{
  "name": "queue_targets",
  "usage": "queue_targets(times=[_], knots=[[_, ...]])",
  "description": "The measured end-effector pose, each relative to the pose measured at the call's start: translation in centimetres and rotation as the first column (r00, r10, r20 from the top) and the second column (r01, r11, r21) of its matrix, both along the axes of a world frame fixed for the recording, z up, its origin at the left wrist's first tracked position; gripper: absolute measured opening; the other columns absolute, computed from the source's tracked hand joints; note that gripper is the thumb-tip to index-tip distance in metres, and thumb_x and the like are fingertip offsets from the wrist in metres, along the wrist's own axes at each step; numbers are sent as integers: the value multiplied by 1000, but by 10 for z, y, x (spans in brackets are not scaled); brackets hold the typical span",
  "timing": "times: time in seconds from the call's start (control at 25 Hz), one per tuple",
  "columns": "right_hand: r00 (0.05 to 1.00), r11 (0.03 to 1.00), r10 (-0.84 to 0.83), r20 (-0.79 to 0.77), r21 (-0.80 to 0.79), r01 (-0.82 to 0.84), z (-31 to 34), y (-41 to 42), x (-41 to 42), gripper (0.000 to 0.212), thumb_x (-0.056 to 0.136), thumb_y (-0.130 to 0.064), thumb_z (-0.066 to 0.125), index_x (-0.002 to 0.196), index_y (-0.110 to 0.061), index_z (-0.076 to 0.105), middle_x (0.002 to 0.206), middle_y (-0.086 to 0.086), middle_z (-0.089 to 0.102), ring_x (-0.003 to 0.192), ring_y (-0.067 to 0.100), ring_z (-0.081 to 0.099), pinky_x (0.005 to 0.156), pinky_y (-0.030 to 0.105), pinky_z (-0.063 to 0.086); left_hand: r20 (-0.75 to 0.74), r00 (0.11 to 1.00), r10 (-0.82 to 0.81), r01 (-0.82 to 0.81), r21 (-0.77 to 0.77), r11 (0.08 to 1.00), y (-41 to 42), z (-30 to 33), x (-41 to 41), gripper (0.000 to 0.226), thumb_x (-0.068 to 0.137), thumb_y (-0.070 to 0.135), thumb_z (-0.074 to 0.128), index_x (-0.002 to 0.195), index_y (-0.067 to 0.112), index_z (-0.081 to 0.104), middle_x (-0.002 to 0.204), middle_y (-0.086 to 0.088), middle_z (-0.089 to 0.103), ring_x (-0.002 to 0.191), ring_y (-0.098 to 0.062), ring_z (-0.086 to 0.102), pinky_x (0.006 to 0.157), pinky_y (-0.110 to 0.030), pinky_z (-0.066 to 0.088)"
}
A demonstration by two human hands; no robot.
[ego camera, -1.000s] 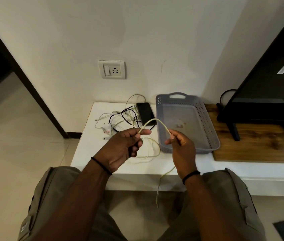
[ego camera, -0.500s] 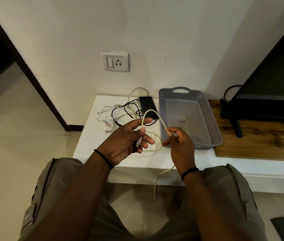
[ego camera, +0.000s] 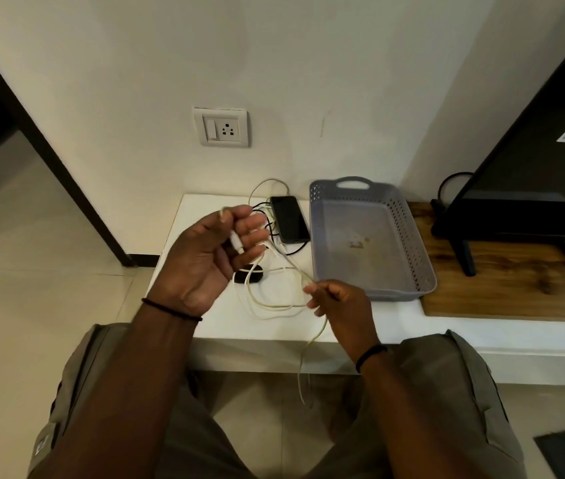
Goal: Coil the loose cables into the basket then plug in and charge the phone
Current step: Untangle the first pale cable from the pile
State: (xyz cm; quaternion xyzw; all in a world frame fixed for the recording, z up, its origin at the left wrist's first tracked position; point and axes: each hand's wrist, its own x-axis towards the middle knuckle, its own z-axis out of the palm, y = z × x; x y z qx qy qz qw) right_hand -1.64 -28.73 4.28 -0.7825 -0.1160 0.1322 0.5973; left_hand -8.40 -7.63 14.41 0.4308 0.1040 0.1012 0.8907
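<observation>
White ledge; cable between hands.

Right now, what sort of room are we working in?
Probably a living room at home: a TV on a wooden stand, a wall socket above a low white ledge, tiled floor.

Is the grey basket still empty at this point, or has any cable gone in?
No cable is in the grey basket; only a small scrap lies on its floor. The white cable is still between the left hand and right hand.
</observation>
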Motion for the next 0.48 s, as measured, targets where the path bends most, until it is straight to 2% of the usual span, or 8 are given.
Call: queue_targets(times=[0.12,0.2,0.36,0.48], knots=[[997,997,68,-41,-26,-69,-2,6,-8,15,93,-26,64,90,-14,74,67,6,68,55,12,58,56,27,54,7,997,78,-77,-34,996,15,-8,0,29,102,19,39,106,8,66,99,-6,75,87,-18,73,71,-28,59],[992,990,109,-61,-87,-114,-5,9,-12,13,93,-29,64,89,-19,71,69,3,69,53,7,57,55,26,54,0,994,108,-108,-23,994,18,-14,0,28,102,19,38,112,7,62,100,-5,75,90,-18,73,73,-29,59],[987,979,88,-131,-172,-110,-8,6,-13,24,88,-37,69,80,-15,72,67,2,71,53,8,58,57,22,51,16,983,183,-183,-29,983,26,-20,0,27,103,19,38,114,8,61,100,-6,75,92,-19,73,74,-29,59],[984,938,177,13,-305,-165,-1,6,-14,25,90,-40,64,80,-19,73,65,-7,69,61,3,61,64,14,48,-24,989,149,-146,94,985,14,-29,3,26,102,19,42,116,9,62,105,-11,74,98,-27,71,81,-34,59]])
